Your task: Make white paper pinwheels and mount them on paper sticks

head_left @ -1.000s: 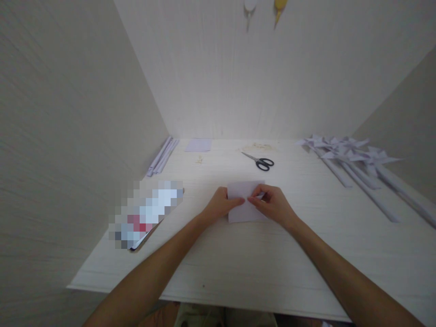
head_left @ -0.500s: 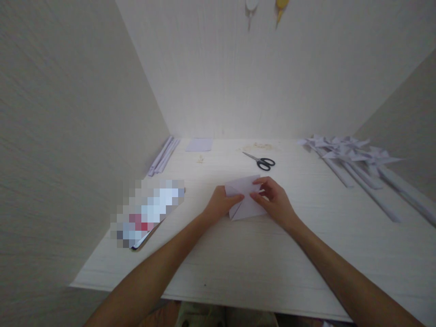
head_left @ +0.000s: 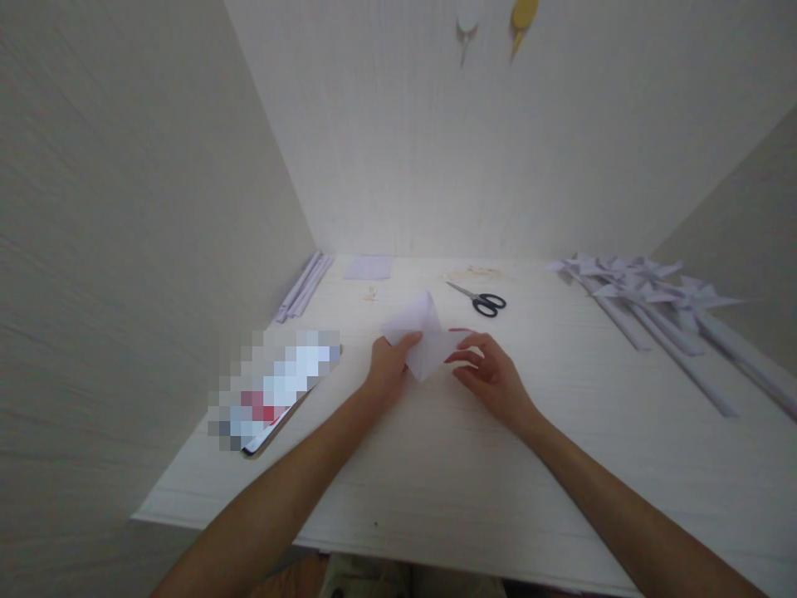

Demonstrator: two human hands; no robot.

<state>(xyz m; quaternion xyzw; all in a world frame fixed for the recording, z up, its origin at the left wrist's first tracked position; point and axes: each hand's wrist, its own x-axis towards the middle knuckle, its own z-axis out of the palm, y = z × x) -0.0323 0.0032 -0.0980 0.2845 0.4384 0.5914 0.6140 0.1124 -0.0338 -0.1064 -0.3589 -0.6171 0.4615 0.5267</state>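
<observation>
Holds a folded paper (head_left: pixel 429 350) in the left hand (head_left: pixel 387 370), with the thumb laid over its face, above the middle of the worktop (head_left: pixel 436 473). Curves the right hand (head_left: pixel 491 374) beside the paper's right tip, with bent fingers spread apart from the thumb — cannot tell whether touching. Reaches in over the front edge with both forearms (head_left: pixel 311 467), slanting inward. Leaves bare worktop between them, and more to the right of the right hand. Beyond the paper, toward the back wall (head_left: pixel 398 166): black-handled scissors (head_left: pixel 479 296) and, farther left, a flat paper sheet (head_left: pixel 369 267). Along the left side: rolled paper sticks (head_left: pixel 305 289) and, nearer, a lit device (head_left: pixel 292 370) — mostly pixelated. At the right: a heap of white paper pinwheels (head_left: pixel 647 288), with stems slanting toward the front.
</observation>
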